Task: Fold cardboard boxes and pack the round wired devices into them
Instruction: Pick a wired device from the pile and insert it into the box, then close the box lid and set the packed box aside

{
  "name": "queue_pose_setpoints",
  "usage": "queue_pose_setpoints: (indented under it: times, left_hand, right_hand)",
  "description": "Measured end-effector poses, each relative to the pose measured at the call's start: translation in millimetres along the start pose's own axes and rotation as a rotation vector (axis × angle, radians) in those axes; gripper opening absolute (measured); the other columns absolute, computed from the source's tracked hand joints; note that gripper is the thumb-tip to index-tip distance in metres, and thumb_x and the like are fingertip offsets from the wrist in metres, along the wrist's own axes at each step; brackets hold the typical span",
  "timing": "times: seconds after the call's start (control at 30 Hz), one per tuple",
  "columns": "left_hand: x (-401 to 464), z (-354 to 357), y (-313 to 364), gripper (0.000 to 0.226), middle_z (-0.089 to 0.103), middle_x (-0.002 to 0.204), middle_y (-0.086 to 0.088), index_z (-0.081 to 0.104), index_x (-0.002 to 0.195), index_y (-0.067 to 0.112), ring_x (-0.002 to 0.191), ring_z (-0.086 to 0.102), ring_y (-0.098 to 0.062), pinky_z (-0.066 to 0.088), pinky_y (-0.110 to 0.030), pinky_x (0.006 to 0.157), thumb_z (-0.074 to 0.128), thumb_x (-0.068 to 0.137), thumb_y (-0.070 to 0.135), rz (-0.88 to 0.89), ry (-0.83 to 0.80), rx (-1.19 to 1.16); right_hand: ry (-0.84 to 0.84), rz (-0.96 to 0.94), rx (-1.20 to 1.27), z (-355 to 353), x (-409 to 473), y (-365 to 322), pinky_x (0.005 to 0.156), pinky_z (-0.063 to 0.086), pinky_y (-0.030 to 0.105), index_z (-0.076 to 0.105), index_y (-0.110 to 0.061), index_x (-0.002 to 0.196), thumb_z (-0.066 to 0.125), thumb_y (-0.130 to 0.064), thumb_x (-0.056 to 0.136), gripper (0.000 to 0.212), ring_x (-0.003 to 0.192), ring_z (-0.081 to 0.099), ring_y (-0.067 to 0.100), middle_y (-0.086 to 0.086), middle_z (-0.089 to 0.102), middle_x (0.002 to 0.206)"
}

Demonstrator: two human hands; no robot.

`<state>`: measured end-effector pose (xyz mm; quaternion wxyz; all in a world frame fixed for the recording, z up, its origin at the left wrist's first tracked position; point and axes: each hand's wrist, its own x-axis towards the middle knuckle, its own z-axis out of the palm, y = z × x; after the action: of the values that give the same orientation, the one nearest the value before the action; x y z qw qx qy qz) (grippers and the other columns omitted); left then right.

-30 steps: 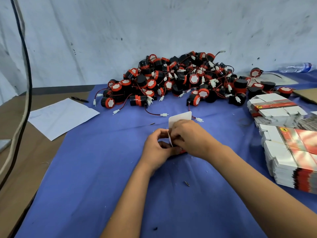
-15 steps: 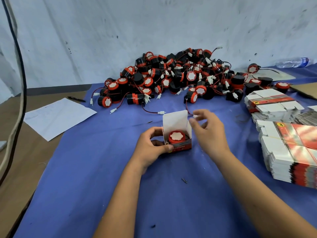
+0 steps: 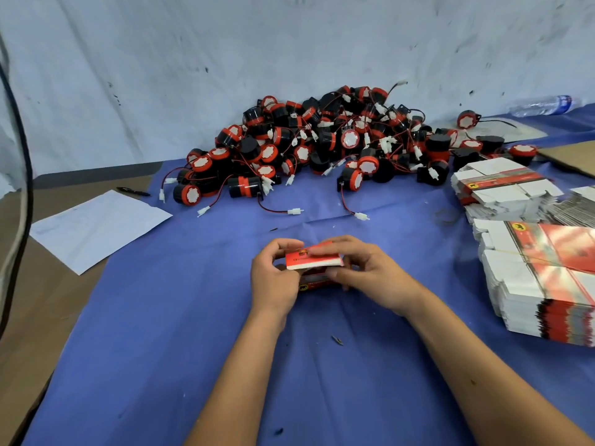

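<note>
The box (image 3: pixel 311 267) sits on the blue desk (image 3: pixel 161 317), in the middle and close to the person, so both hands can work on it. The left hand (image 3: pixel 273 278) holds its left side to keep it from sliding. The right hand (image 3: pixel 363 272) lies over the lid, fingers (image 3: pixel 325 251) bent on top, likely pushing it closed. Both arms reach in from below. The pile of devices (image 3: pixel 322 146) waits at the back, and flat boxes (image 3: pixel 541 278) are stacked on the right, easy to grab.
</note>
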<state>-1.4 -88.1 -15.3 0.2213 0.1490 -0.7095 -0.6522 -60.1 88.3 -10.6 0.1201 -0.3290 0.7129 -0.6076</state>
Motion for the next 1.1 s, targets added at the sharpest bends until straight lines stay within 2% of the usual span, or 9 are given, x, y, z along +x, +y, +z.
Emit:
queue_pose_setpoints:
  times: [0.1, 0.23, 0.33, 0.4, 0.47, 0.67, 0.77, 0.97, 1.1]
  left_hand:
    - [1, -7, 1, 0.047, 0.078, 0.097, 0.000, 0.077, 0.094, 0.021, 0.081, 0.074, -0.017, 0.060, -0.028, 0.065, 0.059, 0.079, -0.020, -0.045, -0.085, -0.024]
    - [5, -22, 5, 0.036, 0.078, 0.100, -0.009, 0.077, 0.104, 0.013, 0.087, 0.074, -0.021, 0.060, -0.029, 0.072, 0.053, 0.093, -0.011, -0.193, -0.323, -0.236]
    - [4, -33, 3, 0.023, 0.071, 0.086, -0.011, 0.079, 0.106, 0.015, 0.079, 0.060, -0.021, 0.048, -0.033, 0.071, 0.064, 0.089, 0.013, -0.141, -0.389, -0.217]
    - [3, -35, -1, 0.032, 0.075, 0.105, -0.010, 0.076, 0.112, 0.020, 0.079, 0.058, -0.022, 0.051, -0.040, 0.073, 0.079, 0.080, 0.019, 0.039, -0.398, -0.009]
    - [3, -31, -3, 0.037, 0.075, 0.116, 0.002, 0.076, 0.114, 0.021, 0.074, 0.056, -0.020, 0.054, -0.047, 0.076, 0.086, 0.080, 0.008, 0.181, -0.362, 0.139]
    - [10, -32, -7, 0.040, 0.076, 0.109, 0.006, 0.076, 0.115, 0.023, 0.065, 0.051, -0.017, 0.052, -0.042, 0.069, 0.084, 0.082, 0.002, 0.193, -0.342, 0.191]
    - [9, -35, -8, 0.058, 0.074, 0.098, 0.010, 0.070, 0.125, 0.029, 0.066, 0.057, -0.008, 0.054, -0.028, 0.070, 0.088, 0.075, 0.003, 0.186, -0.372, 0.240]
    - [8, -31, -5, 0.082, 0.071, 0.115, 0.004, 0.059, 0.137, 0.032, 0.076, 0.064, -0.027, 0.061, -0.050, 0.083, 0.094, 0.067, 0.009, 0.182, -0.325, 0.287]
    - [7, -30, -4, 0.082, 0.070, 0.117, 0.009, 0.059, 0.137, 0.033, 0.084, 0.068, -0.037, 0.062, -0.052, 0.083, 0.094, 0.063, 0.026, 0.193, -0.313, 0.261]
  right_hand:
    - [0.003, 0.015, 0.042, 2, 1, -3, 0.071, 0.058, 0.034, 0.078, -0.026, 0.116, 0.074, -0.029, 0.091, 0.025, 0.101, 0.063, 0.035, 0.000, 0.061, 0.126]
    - [0.139, 0.001, -0.074, 7, 3, 3, 0.062, 0.061, 0.046, 0.081, -0.022, 0.104, 0.087, -0.021, 0.080, 0.025, 0.087, 0.061, 0.047, 0.001, 0.062, 0.119]
    - [0.153, -0.066, -0.196, 8, 3, 4, 0.067, 0.058, 0.046, 0.078, -0.027, 0.101, 0.092, -0.021, 0.075, 0.029, 0.070, 0.057, 0.036, -0.004, 0.062, 0.111]
    - [0.180, -0.142, -0.345, 6, 4, 6, 0.065, 0.053, 0.030, 0.073, -0.029, 0.104, 0.092, -0.029, 0.075, 0.035, 0.067, 0.054, 0.017, -0.005, 0.062, 0.101]
    - [0.192, -0.185, -0.458, 6, 5, 6, 0.066, 0.044, 0.018, 0.071, -0.030, 0.109, 0.090, -0.033, 0.076, 0.038, 0.072, 0.053, 0.010, -0.006, 0.061, 0.097]
    - [0.160, -0.237, -0.615, 4, 6, 10, 0.087, 0.053, 0.030, 0.072, -0.029, 0.123, 0.085, -0.036, 0.082, 0.044, 0.102, 0.063, 0.013, -0.005, 0.060, 0.121]
    - [0.141, -0.262, -0.608, 2, 4, 11, 0.091, 0.054, 0.030, 0.073, -0.024, 0.127, 0.081, -0.035, 0.085, 0.044, 0.108, 0.063, 0.012, -0.004, 0.061, 0.126]
    - [0.270, -0.234, -0.500, 11, 5, 0, 0.090, 0.048, 0.028, 0.074, -0.028, 0.124, 0.059, -0.041, 0.100, 0.031, 0.109, 0.055, 0.015, -0.008, 0.063, 0.113]
    - [0.227, -0.191, -0.493, 17, 5, -2, 0.106, 0.039, 0.028, 0.073, -0.030, 0.125, 0.073, -0.023, 0.095, 0.030, 0.121, 0.045, 0.020, -0.006, 0.062, 0.122]
